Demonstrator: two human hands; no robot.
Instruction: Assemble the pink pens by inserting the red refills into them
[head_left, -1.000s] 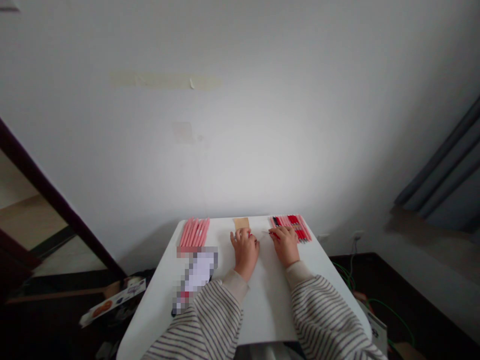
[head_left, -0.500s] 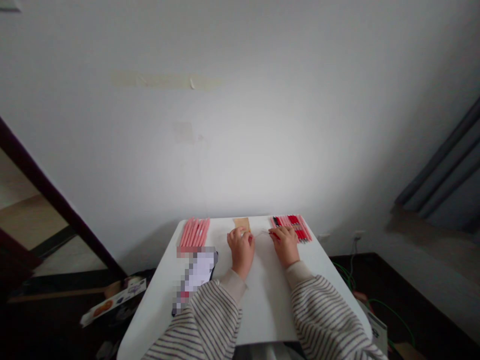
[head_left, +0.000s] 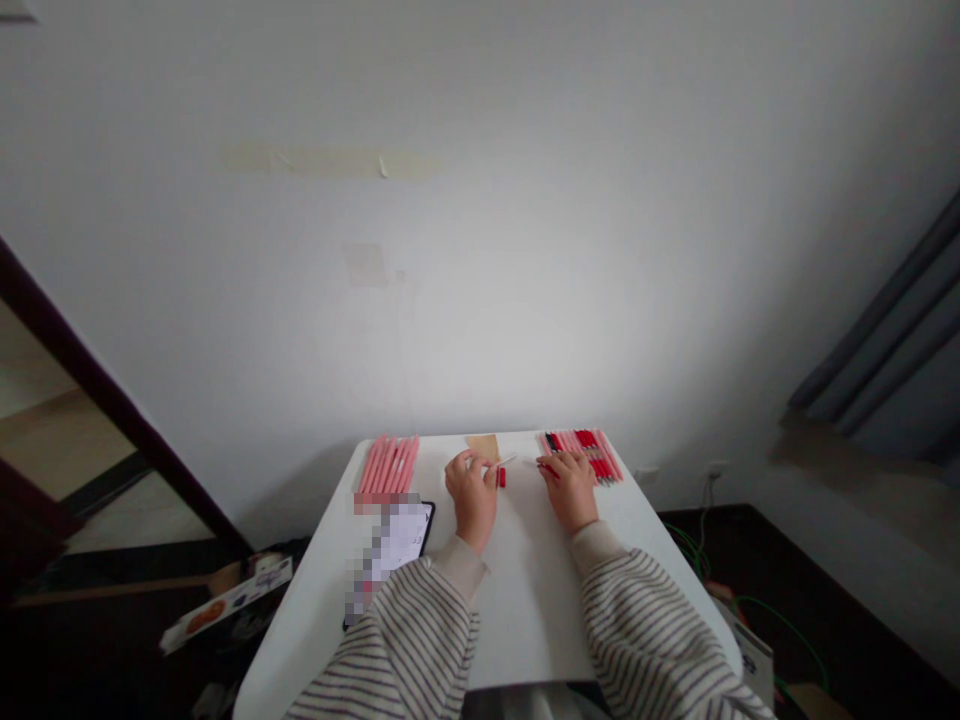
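Scene dimly lit; soft daylight cast across wall [head_left: 480, 250], brightest at centre. Corners darkened by vignetting. Floor [head_left: 112, 640] left in deep shadow. Edges bent by wide-angle distortion. Bench [head_left: 525, 600] evenly lit. One patch pixelated. Fine detail softened.

Pink pens [head_left: 388, 466], striped sleeves [head_left: 420, 640], white table [head_left: 525, 590]

A plain white wall [head_left: 480, 250] fills most of the view, with a strip of pale tape [head_left: 330, 160] stuck high on it. A small white tabletop [head_left: 525, 600] stands against the wall. Grey curtains [head_left: 892, 370] hang at the right, and a dark door frame [head_left: 97, 390] slants at the left. The floor [head_left: 862, 620] is dark, with a green cable [head_left: 780, 620] on the right and a flat box [head_left: 225, 603] on the left. The light is soft and dim.
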